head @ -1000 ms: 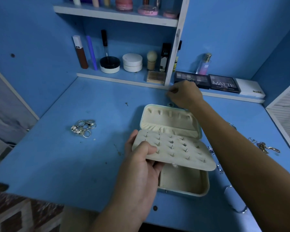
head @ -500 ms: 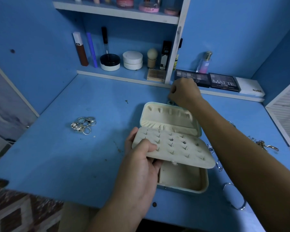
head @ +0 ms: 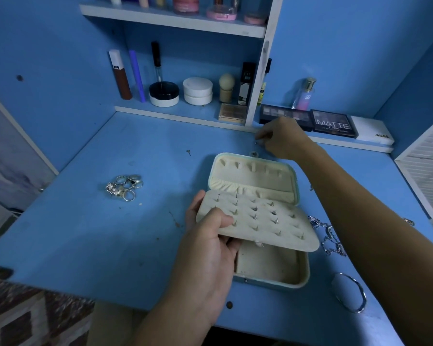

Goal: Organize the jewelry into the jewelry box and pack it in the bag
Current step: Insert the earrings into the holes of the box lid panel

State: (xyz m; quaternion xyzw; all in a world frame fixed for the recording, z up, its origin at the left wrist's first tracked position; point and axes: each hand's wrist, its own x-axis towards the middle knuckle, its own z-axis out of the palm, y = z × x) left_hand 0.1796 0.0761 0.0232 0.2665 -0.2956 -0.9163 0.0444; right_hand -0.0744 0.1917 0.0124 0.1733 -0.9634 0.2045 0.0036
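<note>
So the cream jewelry box (head: 270, 270) sits open on the blue table (head: 98, 233), lid leaning back toward the shelf. The left hand (head: 210, 258) grips the earring panel (head: 258, 221) by its near-left corner, thumb curled on top and fingers underneath, holding it tilted up over the box's bottom compartment; a bunch of stud posts poke up out of it. The right hand (head: 283, 138) is out past the lid near the back of the table, fingers bunched and pinching a tiny earring (head: 256, 143), too small to really make out. A pile of rings (head: 124, 187) lies well off to the left, a chain (head: 328, 236) just right of the box, and a bangle (head: 353, 293) near the front right edge.
</note>
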